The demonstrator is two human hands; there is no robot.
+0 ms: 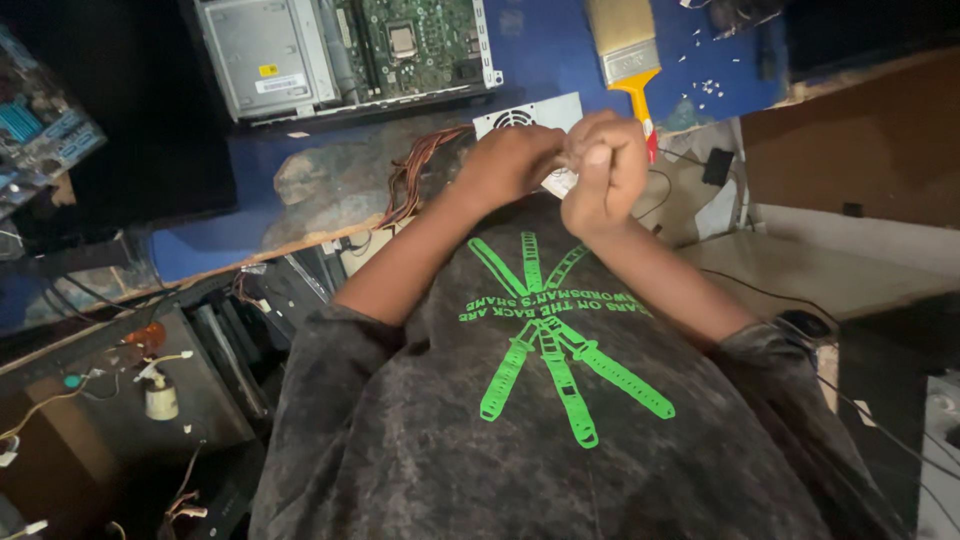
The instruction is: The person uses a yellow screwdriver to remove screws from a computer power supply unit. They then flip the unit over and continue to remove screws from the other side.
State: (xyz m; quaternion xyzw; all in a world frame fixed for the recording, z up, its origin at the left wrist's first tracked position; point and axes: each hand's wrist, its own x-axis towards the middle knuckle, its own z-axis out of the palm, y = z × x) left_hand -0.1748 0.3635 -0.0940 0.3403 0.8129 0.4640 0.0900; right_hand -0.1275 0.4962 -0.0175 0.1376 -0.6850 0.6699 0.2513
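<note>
My left hand [510, 160] and my right hand [605, 170] meet in front of my chest, both closed around a small white object [560, 182] that my fingers mostly hide. Just behind them lies a grey power supply unit [530, 113] with a round fan grille, and a bundle of coloured wires [415, 170] trails from it to the left. My dark shirt with a green print [555, 340] fills the lower middle of the view.
An open desktop computer case [345, 50] with a green motherboard sits at the back of the blue worktable [545, 55]. A yellow-handled paintbrush [628, 60] lies beside it. Scattered screws [708, 88], a circuit board [40, 135] at left, cables and parts below left.
</note>
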